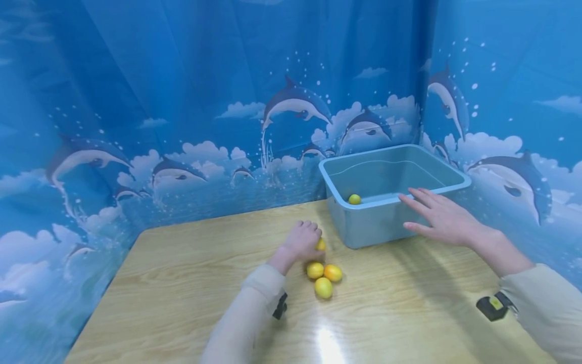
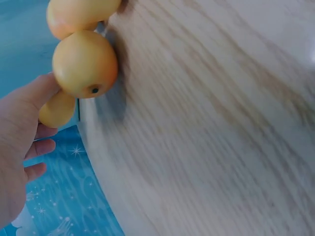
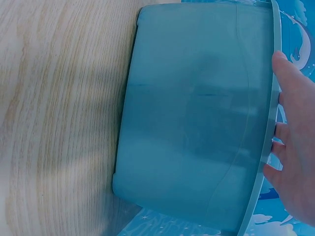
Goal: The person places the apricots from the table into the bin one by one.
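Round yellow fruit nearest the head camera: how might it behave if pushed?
The round yellow fruit will probably roll, given its curved sides. Its smooth skin may be slippery. Pushed forward, it could knock the orange-yellow fruit just beyond.

No readable text, label, brand, number or sign on anything in view.

Blue curtains [image 1: 182,60] (dolphin-printed) hang behind 1 wooden table [image 1: 191,283].
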Available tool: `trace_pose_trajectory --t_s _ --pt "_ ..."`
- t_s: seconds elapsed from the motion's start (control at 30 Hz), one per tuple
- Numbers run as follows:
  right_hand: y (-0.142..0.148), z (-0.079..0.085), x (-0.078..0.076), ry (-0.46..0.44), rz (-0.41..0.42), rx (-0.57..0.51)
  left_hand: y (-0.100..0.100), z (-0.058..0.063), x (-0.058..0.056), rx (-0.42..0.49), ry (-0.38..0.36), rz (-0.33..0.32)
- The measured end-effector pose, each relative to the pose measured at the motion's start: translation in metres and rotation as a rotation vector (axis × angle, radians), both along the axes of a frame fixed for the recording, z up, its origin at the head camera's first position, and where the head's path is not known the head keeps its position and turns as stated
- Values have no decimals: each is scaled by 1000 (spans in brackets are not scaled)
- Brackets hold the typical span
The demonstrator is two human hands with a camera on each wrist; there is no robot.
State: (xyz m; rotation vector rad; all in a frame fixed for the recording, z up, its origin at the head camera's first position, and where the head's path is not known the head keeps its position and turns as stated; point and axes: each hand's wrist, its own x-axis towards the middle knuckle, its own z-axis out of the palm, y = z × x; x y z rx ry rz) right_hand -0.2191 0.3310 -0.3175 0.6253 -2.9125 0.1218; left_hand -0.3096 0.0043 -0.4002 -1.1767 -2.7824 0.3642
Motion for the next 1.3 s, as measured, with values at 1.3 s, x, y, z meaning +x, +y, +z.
trace_pose_trajectory --t_s 1.3 --pt "-1 -1 1 -1 -8 -3 -11 77 6 193 208 -67"
